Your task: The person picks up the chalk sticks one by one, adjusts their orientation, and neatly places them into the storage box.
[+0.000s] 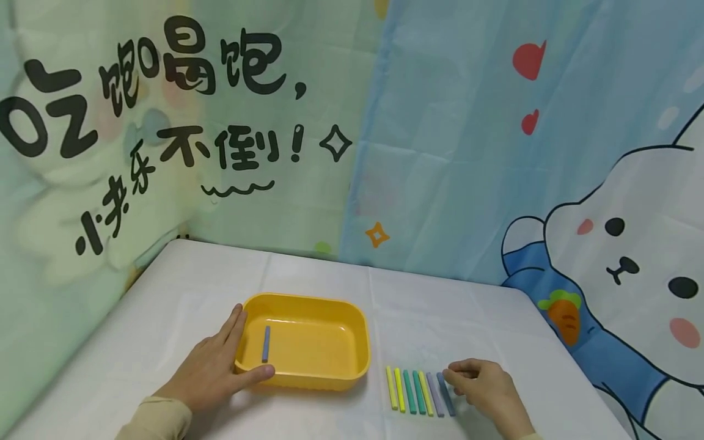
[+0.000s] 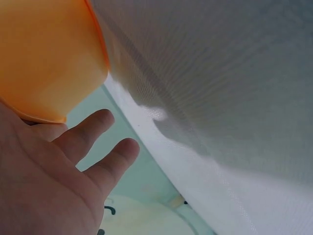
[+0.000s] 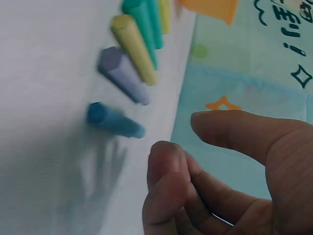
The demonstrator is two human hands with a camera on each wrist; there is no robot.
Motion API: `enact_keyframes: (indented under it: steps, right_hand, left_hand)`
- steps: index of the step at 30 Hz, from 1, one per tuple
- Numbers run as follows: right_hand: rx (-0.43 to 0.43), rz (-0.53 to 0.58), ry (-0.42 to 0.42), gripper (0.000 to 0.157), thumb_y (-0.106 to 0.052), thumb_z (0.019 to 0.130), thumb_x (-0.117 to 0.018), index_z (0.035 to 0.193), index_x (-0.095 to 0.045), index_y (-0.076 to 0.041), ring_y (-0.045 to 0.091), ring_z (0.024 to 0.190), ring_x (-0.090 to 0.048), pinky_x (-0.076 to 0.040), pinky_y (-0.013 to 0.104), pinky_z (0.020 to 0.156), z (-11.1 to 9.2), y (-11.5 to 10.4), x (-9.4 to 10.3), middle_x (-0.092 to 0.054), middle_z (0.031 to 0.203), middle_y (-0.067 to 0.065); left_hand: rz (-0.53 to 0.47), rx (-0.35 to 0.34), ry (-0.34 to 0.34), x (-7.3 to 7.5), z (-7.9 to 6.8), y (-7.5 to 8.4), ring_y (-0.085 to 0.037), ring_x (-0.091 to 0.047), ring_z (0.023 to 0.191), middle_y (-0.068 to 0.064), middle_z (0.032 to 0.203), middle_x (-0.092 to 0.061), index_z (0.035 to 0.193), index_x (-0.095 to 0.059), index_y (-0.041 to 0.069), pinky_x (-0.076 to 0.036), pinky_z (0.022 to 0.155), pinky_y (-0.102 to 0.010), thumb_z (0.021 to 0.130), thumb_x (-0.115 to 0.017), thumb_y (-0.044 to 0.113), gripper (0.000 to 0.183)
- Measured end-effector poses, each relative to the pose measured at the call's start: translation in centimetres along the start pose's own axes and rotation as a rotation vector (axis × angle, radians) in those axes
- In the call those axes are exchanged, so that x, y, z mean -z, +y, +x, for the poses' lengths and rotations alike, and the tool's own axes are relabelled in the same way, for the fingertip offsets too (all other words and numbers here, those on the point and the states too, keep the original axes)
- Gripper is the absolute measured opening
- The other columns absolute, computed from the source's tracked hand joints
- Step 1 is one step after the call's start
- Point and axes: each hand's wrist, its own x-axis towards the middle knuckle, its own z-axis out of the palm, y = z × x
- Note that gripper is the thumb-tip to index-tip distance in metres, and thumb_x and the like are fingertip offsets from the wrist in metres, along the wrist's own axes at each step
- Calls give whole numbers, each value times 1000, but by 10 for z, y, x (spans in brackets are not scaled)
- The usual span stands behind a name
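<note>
A yellow plastic tray point(image 1: 308, 379) stands on the white table, with one bluish chalk stick point(image 1: 266, 343) lying in its left part. My left hand point(image 1: 217, 366) rests against the tray's left end, fingers along the outer side and thumb over the near rim. To the right of the tray lies a row of chalk sticks: yellow point(image 1: 392, 388), green point(image 1: 409, 392), purple point(image 1: 435, 395) and, at the right end, dark blue point(image 1: 446, 394). My right hand point(image 1: 484, 388) hovers beside this blue stick. In the right wrist view, thumb and fingers are apart with nothing between them.
A white cloth point(image 1: 308, 415) covers the table. Behind it hangs a printed curtain point(image 1: 440, 153) with lettering at left and a white cartoon animal at right. The table's far edge runs right in front of the curtain.
</note>
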Motion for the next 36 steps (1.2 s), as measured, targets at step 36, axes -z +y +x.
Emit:
enact_keyframes:
  steps: [36]
  right_hand:
    - [-27,35,-32,37,-24,90,-74,110,-70,7,20,74,-59,-54,32,67,8,21,-13,-67,88,8]
  left_hand:
    - [-3,30,-36,4,1,1,-40,-46,137,-14,168,-15,161,-15,0,-41,107,-57,87,-54,78,114]
